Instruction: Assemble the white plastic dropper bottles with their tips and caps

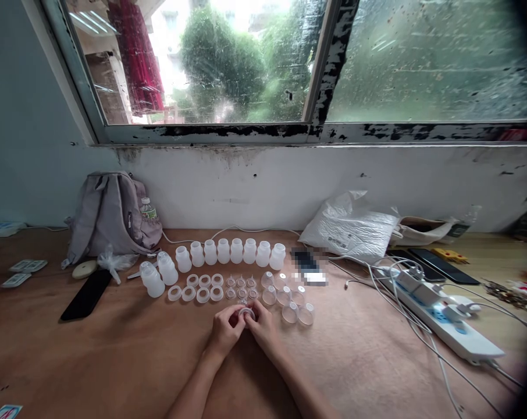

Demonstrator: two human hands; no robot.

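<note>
Setting: a rain-streaked window (263, 64) above a brown tabletop (115, 361).
Far left: a grey backpack (110, 218); near it, a black phone (86, 295).
Centre row: ten white bottles (228, 251), then about seven rings (202, 288), small valves (241, 287) and five clear cups (289, 299).
Hands: left hand (226, 331) and right hand (263, 329) meet, fingertips of both pinched on one white ring (246, 313), lying flat between them, equally near each.
Right: a power strip (442, 314).
</note>
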